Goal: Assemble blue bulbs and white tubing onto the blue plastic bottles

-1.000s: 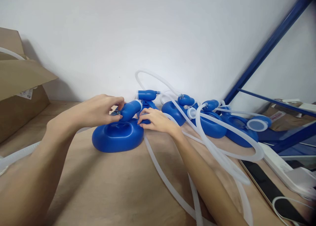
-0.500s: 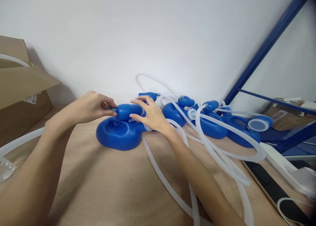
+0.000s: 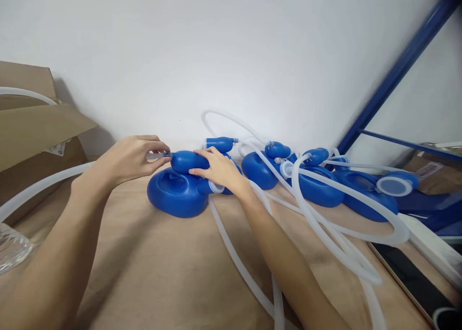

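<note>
A blue rounded vessel (image 3: pixel 178 200) with a hollow in its top stands on the brown surface. Over its far edge lies a smaller blue bulb-shaped piece (image 3: pixel 186 161). My left hand (image 3: pixel 132 159) pinches the clear tube end and small metal fitting at the bulb's left tip. Around the bulb's right end, the thumb and fingers of my right hand (image 3: pixel 220 171) are closed. A white collar (image 3: pixel 216 187) on the vessel's neck shows just under my right hand.
More blue vessels (image 3: pixel 319 188) with looped white hoses (image 3: pixel 335 234) stand to the right. Also there are a phone (image 3: pixel 407 277) and a blue metal frame (image 3: pixel 397 75). An open cardboard box (image 3: pixel 43 171) and clear plastic (image 3: pixel 12 248) are at left.
My right hand's fingers have come down onto the bulb. A clear tube end now shows between my left fingers at the metal fitting. The whole view has shifted slightly.
</note>
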The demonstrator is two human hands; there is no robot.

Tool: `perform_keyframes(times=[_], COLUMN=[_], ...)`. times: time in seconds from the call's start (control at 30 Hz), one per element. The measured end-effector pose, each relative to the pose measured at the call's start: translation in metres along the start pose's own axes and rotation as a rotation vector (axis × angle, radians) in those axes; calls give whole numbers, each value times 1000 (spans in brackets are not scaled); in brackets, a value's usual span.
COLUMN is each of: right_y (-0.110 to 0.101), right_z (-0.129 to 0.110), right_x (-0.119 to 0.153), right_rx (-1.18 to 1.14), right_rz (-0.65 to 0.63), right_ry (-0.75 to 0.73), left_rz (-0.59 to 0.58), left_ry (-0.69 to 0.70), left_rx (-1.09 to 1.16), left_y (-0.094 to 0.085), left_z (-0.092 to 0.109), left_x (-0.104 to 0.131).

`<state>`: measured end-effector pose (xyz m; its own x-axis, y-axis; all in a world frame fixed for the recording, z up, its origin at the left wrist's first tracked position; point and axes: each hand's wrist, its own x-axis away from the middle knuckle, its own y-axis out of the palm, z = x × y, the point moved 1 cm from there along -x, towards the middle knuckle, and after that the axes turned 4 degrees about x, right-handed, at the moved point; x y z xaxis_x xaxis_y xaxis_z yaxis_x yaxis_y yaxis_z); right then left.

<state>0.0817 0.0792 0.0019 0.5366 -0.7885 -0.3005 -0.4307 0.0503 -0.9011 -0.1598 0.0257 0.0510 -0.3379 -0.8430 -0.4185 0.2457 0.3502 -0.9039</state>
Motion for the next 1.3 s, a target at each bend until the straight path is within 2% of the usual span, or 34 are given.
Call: perform_keyframes(times=[0.23,0.43,0.7,0.8,0.9,1.0,1.13,1.23,1.3], right_y=[-1,-1,1,-1,-1,-1,0,-1,-1], right_z=[-3,-6,-3,-3,-2,0,10,24,36], right_x=[1,2,1,1,0,-1,-6,-12,-17], right_rx=[45,93,75,75,44,-41,-163,-285,-393], right_rz=[16,57,52,33,31,20,-23,-38,-65], right_ry=[-19,-45,-28,-28,-30,-21,-64,-82,-21], left_rz=[46,59,12,-10,-92,-118,-195,-185,-167], left_ry=[4,11,-41,-115,-199,-210,-179,-161,-168], left_rx=[-88,81,73,95,131,122,-14,-120,-137], left_y=[2,0,-7,-12,-13,-7,13,27,33], left_z=[5,-8,-13,-10,-5,2,14,18,17], left_x=[0,1,4,6,5,0,-7,-12,-14])
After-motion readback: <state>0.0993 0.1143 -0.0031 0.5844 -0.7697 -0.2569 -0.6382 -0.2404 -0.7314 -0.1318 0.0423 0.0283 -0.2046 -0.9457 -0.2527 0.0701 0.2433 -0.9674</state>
